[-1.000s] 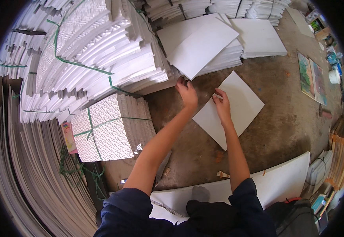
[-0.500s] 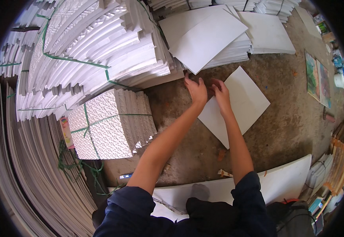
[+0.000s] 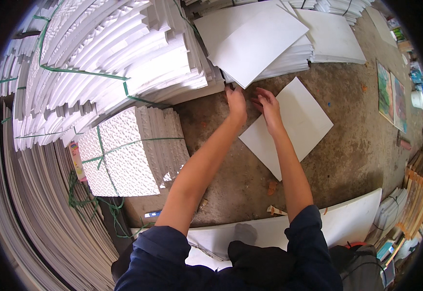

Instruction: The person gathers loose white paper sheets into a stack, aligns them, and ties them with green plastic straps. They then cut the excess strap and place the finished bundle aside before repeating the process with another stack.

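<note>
A pile of white sheets (image 3: 282,65) lies at the far middle, its askew top sheet (image 3: 260,41) pointing one corner toward me. At that corner is my left hand (image 3: 236,104); its thumb is close to the tip and its fingers are apart. Whether the thumb touches the sheet I cannot tell. My right hand (image 3: 268,105), open with loosely curled fingers, hovers beside it, holding nothing. Under and beyond my right wrist, a single white sheet (image 3: 301,121) lies turned cornerwise on the floor.
Tall stacks of white textured sheets (image 3: 119,72), tied with green strap, rise at left. A smaller tied bundle (image 3: 119,155) stands nearer, beside a blue-and-white cutter (image 3: 152,214). A white board (image 3: 347,213) lies before me. Two colourful pictures (image 3: 391,94) lie at right.
My left hand has come up to the top sheet's corner, its thumb nearer its fingers. My right hand has moved slightly up and left. The view has shifted a little.
</note>
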A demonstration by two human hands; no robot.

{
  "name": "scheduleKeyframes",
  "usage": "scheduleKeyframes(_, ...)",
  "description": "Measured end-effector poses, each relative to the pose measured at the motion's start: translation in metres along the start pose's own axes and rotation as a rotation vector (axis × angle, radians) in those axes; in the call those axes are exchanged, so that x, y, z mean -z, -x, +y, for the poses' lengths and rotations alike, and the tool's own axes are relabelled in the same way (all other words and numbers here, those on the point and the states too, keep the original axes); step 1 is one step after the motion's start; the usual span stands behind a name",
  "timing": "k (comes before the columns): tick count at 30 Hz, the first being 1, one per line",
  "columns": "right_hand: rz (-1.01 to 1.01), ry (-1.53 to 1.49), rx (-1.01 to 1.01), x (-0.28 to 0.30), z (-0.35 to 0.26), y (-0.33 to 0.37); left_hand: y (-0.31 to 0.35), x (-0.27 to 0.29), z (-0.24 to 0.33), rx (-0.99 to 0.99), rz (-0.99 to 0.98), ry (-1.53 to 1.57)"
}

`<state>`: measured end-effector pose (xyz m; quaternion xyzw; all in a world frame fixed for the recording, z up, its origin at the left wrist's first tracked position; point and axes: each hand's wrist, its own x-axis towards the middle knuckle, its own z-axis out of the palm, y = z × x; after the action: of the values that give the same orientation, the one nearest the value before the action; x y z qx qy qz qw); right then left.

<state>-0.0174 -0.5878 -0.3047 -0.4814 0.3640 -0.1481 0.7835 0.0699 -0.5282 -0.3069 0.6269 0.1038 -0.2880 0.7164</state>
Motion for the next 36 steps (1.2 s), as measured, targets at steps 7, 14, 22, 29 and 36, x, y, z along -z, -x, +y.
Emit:
scheduleKeyframes(7, 0.105, -0.338, -0.069, -0.022, -0.003, -0.01, -0.004, 0.016, -0.004, 0.085, -0.053, 0.068)
scheduleKeyframes(14, 0.246, -0.569, 0.023, -0.026, 0.002, -0.028, 0.012, 0.026, 0.0, 0.111, -0.14, 0.02)
scheduleKeyframes(22, 0.515, -0.389, -0.006, 0.006, 0.008, -0.009, -0.002, 0.033, 0.012, 0.144, -0.191, 0.294)
scheduleKeyframes(29, 0.614, -0.209, 0.02, 0.071, 0.008, 0.047, 0.013, 0.019, 0.025, 0.223, -0.142, 0.341)
scheduleKeyframes(36, 0.592, 0.062, 0.035, 0.109, 0.017, 0.082, 0.03, 0.014, 0.004, 0.129, -0.31, 0.106)
